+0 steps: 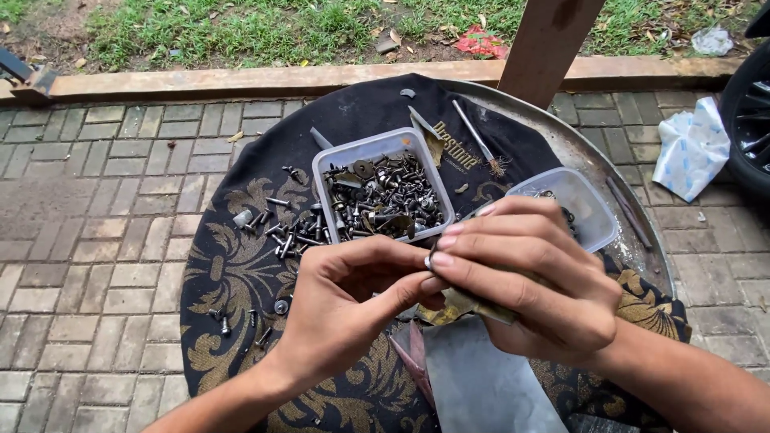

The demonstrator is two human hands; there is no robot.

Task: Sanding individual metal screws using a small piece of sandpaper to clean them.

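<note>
both hands meet over a cloth-covered tray (634,232): left hand (345,301) and right hand (521,281) pinch 1 small screw (430,261) between fingertips, upright; the tub of screws (383,196) sits just beyond, nearer the left.

Round metal tray (634,224), black patterned cloth (233,273) over it, loose screws (281,236)

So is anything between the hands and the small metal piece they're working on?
No. The left hand and right hand already pinch the small metal piece between their fingertips, above the dark patterned cloth, in front of the tub of screws.
</note>
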